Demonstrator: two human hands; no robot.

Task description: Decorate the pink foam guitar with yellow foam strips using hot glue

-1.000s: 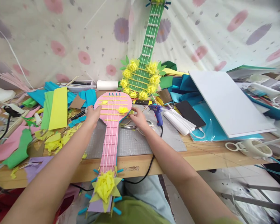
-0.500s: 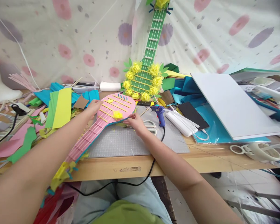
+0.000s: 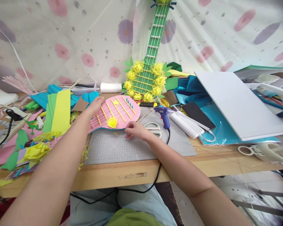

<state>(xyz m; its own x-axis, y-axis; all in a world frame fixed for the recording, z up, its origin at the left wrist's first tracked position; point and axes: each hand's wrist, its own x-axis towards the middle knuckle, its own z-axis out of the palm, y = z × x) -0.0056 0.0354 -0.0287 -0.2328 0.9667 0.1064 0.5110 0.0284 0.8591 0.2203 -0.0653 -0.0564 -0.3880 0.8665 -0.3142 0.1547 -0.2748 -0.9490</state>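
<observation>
A pink craft guitar [image 3: 122,108], blue along its edge, lies partly over the grey cutting mat. Yellow strips, white strings, small blue pegs and a yellow paper flower [image 3: 112,122] decorate its body. My left hand [image 3: 96,107] is closed on the far left edge of the body, its fingertips partly hidden. At the near right edge is my right hand [image 3: 136,130], fingers bent and apart; whether it touches the guitar is unclear. My left forearm covers much of the neck, whose yellow-flowered end [image 3: 37,152] rests among paper scraps.
A green guitar [image 3: 143,77] with yellow flowers leans against the curtain. Right of my right hand are white-handled scissors [image 3: 153,128], a blue glue gun [image 3: 163,116] with a black cord, and a white power bank [image 3: 185,125]. A white board [image 3: 240,103] lies farther right.
The pink guitar has swung round so its neck points left instead of toward me, its flowered end now on the table. My right hand has shifted slightly nearer and its fingers have loosened.
</observation>
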